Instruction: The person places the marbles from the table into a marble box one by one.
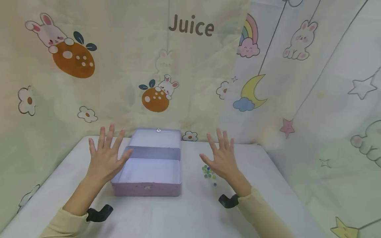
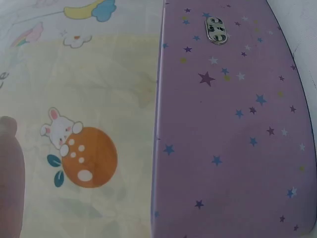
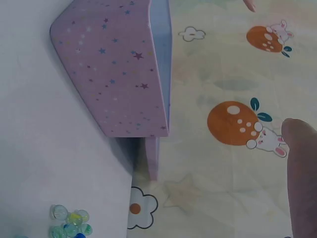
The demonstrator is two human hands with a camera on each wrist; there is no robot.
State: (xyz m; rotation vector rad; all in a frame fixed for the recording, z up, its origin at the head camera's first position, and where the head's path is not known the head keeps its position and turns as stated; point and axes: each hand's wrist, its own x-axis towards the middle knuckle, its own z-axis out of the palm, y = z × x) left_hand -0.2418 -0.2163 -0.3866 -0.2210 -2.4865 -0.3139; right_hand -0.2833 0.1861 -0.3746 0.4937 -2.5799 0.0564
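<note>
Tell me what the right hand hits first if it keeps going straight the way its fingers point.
Probably the patterned curtain. The right hand hovers open, fingers aimed away from the person, marbles beneath it; depth is unclear.

The box (image 1: 148, 172) looks like matt painted tin, lilac with printed stars and a shiny metal clasp (image 2: 217, 30). The marbles (image 1: 209, 172) are glossy glass. Bench (image 1: 190, 211) and curtains (image 1: 89, 82) are soft matt cloth.

Cartoon-print curtain (image 1: 190, 66) behind white table (image 1: 190, 215)

Head view looks down; wrist views flank the shared tin box (image 1: 147, 167) closely.
</note>
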